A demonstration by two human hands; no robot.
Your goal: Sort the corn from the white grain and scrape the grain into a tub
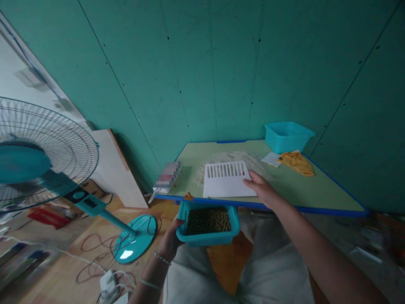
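While my left grip [171, 241] clenches the heavy teal tray [207, 241] by its rim, my right grip [261, 190] rests open on the light, stiff white scraper [225, 180].

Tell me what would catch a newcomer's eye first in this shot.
First comes the turquoise tray of dark seeds, gripped by the left hand just below the table's near edge. On the pale green table, the right hand touches a white slotted card. A large teal stand fan fills the left side.
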